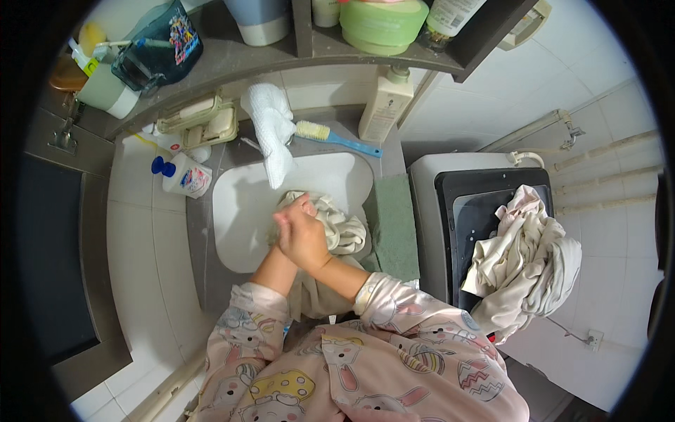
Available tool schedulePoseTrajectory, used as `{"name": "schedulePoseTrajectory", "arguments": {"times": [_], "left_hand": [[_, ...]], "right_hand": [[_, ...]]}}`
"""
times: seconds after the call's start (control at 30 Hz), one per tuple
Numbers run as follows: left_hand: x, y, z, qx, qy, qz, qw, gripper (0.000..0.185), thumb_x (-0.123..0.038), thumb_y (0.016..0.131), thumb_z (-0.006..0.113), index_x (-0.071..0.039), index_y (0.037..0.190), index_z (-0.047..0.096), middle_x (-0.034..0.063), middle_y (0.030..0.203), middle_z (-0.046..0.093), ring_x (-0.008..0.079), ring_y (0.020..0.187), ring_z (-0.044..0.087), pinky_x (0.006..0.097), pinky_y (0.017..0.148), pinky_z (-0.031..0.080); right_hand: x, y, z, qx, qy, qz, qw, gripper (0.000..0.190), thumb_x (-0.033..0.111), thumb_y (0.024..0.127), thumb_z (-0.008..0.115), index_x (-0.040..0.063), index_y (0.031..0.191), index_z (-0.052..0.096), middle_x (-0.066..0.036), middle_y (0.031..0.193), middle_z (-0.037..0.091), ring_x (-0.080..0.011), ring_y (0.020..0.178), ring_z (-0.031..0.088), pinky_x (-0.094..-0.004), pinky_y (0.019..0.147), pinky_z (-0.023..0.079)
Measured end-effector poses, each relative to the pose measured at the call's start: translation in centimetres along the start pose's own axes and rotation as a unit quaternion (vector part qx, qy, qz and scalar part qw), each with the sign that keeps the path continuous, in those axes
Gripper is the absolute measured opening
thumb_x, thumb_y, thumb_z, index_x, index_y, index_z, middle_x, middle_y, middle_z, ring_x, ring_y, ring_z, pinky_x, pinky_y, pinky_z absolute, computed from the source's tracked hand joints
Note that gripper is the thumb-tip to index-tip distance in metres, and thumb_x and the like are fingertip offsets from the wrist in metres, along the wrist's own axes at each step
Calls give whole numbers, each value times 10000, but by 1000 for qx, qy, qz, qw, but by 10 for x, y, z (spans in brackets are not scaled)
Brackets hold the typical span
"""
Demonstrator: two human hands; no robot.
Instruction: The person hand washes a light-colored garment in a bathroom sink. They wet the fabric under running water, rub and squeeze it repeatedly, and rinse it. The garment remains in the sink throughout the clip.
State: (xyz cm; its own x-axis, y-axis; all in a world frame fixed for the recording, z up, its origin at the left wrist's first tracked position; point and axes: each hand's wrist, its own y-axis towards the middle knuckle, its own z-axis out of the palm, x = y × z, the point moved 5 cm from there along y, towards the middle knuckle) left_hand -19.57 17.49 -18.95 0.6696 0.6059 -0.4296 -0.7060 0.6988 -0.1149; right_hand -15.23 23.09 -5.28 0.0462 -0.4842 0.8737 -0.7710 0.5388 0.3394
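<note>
Over a white washbasin (pixel 240 232), my two hands are pressed together. My right hand (pixel 307 240) lies on top, its fingers curled over the other hand. Mostly hidden beneath it is my left hand (pixel 277 255), seen chiefly at the wrist. Whether a fold of fabric is between them cannot be made out. A crumpled off-white cloth garment (pixel 345 232) lies in the basin right behind and beside the hands. Part of the fabric (pixel 311 295) hangs over the basin's front edge, below my wrists.
A white towel (pixel 269 118) drapes down into the basin's back. Beside it lie a blue-handled brush (pixel 348 143), a pump bottle (pixel 387 105), soap dishes (pixel 211 124) and a hand-soap bottle (pixel 187 176). More garments (pixel 527 253) are heaped on the washing machine (pixel 427 169). A shelf (pixel 253 60) overhangs the back.
</note>
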Motion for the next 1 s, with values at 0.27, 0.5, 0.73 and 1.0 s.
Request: {"name": "schedulePoseTrajectory", "arguments": {"times": [0.27, 0.5, 0.73, 1.0], "left_hand": [[-64, -25, 68, -133, 97, 56, 985, 298, -228, 870, 565, 9, 1043, 513, 94, 991, 588, 229, 894, 588, 376, 803, 488], [-18, -9, 19, -16, -56, -30, 998, 255, -310, 886, 519, -83, 996, 557, 28, 911, 566, 138, 799, 545, 276, 712, 447], [-16, -24, 18, -175, 56, -91, 979, 276, -381, 873, 532, -113, 820, 575, -28, 636, 515, 111, 638, 519, 287, 594, 426], [-22, -26, 17, -142, 77, -64, 985, 317, -368, 892, 497, -63, 953, 556, 32, 879, 560, 160, 816, 553, 310, 672, 453]], "right_hand": [[-82, 13, -8, 242, 296, 375, 844, 224, 168, 861, 596, -13, 992, 590, -34, 912, 593, -120, 842, 529, -284, 772, 448], [32, -7, 3, 123, -28, -98, 987, 167, 205, 792, 627, 42, 757, 618, -192, 699, 589, -347, 722, 598, -352, 645, 484], [6, -20, 12, 60, -85, -89, 991, 195, 155, 748, 575, 31, 599, 560, -210, 620, 571, -357, 513, 557, -428, 485, 444], [-8, 3, 19, 34, -107, -16, 994, 313, 247, 857, 518, 9, 678, 612, -222, 634, 574, -384, 583, 569, -433, 566, 448]]}}
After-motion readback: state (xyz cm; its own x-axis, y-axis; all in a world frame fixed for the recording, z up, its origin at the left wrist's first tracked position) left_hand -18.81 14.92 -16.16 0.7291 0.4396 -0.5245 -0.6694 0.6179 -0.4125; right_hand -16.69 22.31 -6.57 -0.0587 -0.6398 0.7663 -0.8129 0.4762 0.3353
